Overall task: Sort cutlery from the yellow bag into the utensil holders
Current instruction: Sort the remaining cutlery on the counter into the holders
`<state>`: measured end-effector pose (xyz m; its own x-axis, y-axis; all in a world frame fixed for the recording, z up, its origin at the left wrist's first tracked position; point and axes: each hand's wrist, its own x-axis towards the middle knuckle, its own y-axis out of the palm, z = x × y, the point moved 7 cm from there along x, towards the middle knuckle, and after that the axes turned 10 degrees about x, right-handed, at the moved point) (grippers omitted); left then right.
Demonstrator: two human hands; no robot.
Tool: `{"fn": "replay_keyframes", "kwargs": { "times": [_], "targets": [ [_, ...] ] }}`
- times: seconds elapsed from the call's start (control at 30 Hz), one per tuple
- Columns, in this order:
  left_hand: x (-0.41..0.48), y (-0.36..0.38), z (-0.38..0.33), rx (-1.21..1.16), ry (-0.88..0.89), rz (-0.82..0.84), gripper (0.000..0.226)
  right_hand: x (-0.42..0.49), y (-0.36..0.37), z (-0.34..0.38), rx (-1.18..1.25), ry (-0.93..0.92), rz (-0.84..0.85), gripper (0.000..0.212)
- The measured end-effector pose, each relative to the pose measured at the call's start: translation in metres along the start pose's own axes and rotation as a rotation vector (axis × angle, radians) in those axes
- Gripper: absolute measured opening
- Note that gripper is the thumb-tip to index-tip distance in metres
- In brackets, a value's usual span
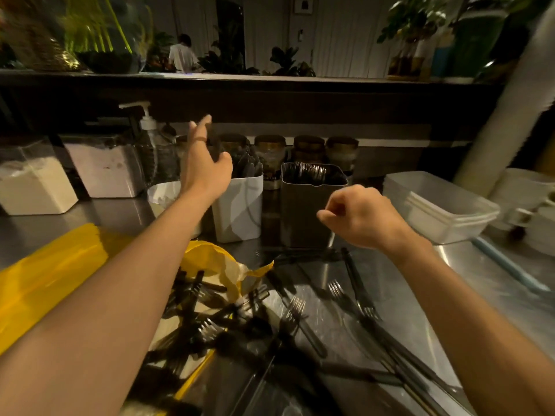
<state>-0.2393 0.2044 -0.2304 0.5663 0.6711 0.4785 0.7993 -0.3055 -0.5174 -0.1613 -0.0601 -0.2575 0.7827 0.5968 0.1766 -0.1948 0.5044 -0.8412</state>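
Note:
The yellow bag (54, 274) lies open at the front left, and black-handled forks and knives (210, 319) spill from it onto the steel counter. More forks (339, 292) lie loose to its right. A white holder (240, 205) full of dark cutlery and a grey metal holder (309, 211) stand side by side behind the pile. My left hand (204, 169) is raised over the white holder and pinches a dark piece of cutlery (213, 139) between thumb and fingers. My right hand (360, 217) hovers in front of the grey holder with its fingers curled, holding nothing.
Two tubs of white powder (36, 187) and a pump bottle (147, 130) stand at the back left. Several jars (309, 148) line the wall behind the holders. Stacked white plastic bins (435, 205) sit at the right, and a dark ledge runs above.

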Motion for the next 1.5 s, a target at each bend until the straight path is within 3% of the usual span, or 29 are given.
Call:
{"fn": "replay_keyframes", "kwargs": {
  "times": [0.07, 0.17, 0.23, 0.3, 0.4, 0.53, 0.63, 0.73, 0.83, 1.13, 1.5],
  "targets": [
    [-0.008, -0.007, -0.007, 0.046, 0.044, -0.043, 0.072, -0.014, 0.007, -0.03, -0.191, 0.256, 0.146, 0.056],
    [-0.024, -0.02, -0.009, 0.175, 0.041, -0.183, 0.07, -0.058, 0.035, -0.054, -0.289, 0.462, 0.551, 0.105],
    [-0.043, -0.034, -0.01, 0.209, 0.017, -0.359, 0.065, -0.087, 0.05, -0.058, -0.244, 0.52, 0.699, 0.116],
    [-0.063, -0.044, -0.012, 0.222, 0.0, -0.475, 0.059, -0.103, 0.057, -0.058, -0.266, 0.5, 0.679, 0.104],
    [-0.093, -0.054, -0.018, 0.194, 0.097, -0.558, 0.041, -0.119, 0.057, -0.047, -0.324, 0.412, 0.6, 0.069],
    [-0.134, -0.041, -0.027, 0.092, 0.305, -0.347, 0.016, -0.133, 0.065, -0.029, -0.274, 0.222, 0.568, 0.047],
    [-0.162, -0.028, -0.025, 0.096, 0.337, -0.209, 0.004, -0.136, 0.063, -0.024, -0.266, 0.16, 0.548, 0.032],
    [-0.179, -0.021, -0.02, 0.089, 0.335, -0.112, 0.008, -0.149, 0.054, -0.03, -0.32, 0.226, 0.617, 0.049],
    [-0.192, -0.007, -0.017, 0.082, 0.364, 0.034, 0.013, -0.161, 0.058, -0.035, -0.438, 0.176, 0.662, 0.066],
    [-0.213, 0.03, -0.006, 0.127, 0.383, 0.177, 0.017, -0.167, 0.076, -0.023, -0.352, 0.085, 0.591, 0.022],
    [-0.206, 0.035, 0.0, 0.134, 0.396, 0.16, 0.01, -0.175, 0.087, -0.027, -0.362, 0.042, 0.441, 0.023]
  ]
}}
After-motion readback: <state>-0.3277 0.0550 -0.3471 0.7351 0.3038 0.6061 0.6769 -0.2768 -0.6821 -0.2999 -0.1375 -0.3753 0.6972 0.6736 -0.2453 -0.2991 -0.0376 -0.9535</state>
